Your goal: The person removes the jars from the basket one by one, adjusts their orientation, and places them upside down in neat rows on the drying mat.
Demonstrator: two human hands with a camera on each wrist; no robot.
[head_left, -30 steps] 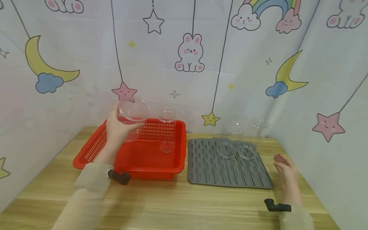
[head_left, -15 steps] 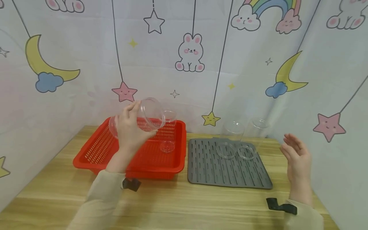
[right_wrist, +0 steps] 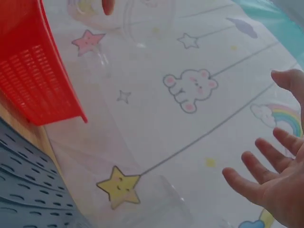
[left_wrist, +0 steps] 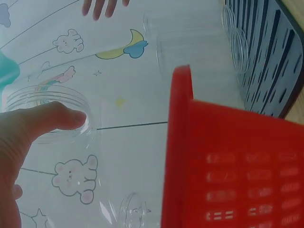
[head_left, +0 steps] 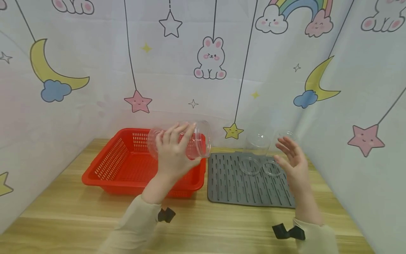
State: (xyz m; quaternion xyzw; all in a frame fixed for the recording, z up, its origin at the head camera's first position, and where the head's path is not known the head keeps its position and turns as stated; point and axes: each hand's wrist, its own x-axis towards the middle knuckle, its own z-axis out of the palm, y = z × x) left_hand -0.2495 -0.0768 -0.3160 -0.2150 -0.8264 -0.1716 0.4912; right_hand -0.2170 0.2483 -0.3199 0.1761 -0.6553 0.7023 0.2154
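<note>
My left hand [head_left: 174,151] grips a clear jar [head_left: 203,139] around its side, tipped over so it lies nearly sideways. Its ridged open rim faces right, over the right end of the red basket [head_left: 104,182]. In the left wrist view, the thumb lies against the jar's rim [left_wrist: 47,95]. My right hand [head_left: 293,164] is raised over the right part of the grey mat [head_left: 234,190], holding nothing, fingers spread and slightly bent. Behind it two clear cylindrical containers stand on the mat; the left one [head_left: 257,141] shows fully, while the right one [head_left: 272,170] is partly covered by the hand.
The slotted red basket stands on the wooden table [head_left: 215,225], left of the grey ridged mat. A patterned white cloth [head_left: 177,88] hangs close behind and on both sides. The jar and left hand cover the basket's right interior.
My left hand has carried the jar rightward and tipped it from upright to nearly sideways. The right hand has risen and moved left over the mat.
</note>
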